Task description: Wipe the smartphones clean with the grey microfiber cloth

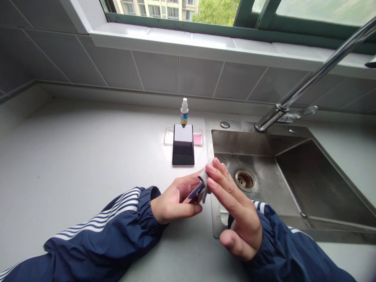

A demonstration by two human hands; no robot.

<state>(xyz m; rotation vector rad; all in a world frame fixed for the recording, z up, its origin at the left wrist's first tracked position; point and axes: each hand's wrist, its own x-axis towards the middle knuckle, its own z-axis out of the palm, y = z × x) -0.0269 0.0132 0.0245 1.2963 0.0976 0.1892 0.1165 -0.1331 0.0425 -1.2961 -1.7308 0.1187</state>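
Observation:
In my left hand [179,197] is a thin slab with a pinkish edge, which looks like a phone [193,192], tilted up on its side. Its far face is mostly hidden. A grey cloth [204,178] is folded over the phone's upper end. My right hand [236,203] presses that cloth against the phone with its fingers straight and close together, the thumb held apart. Beyond the hands, a second phone [183,150] with a dark screen lies face up across a clear phone case [169,137].
A small white-capped bottle [184,111] stands behind the second phone. A pink paper [197,139] shows in the clear case. To the right are a steel sink [289,196] and a chrome faucet [311,84]. The tiled wall and window sill bound the counter [88,156] at the back.

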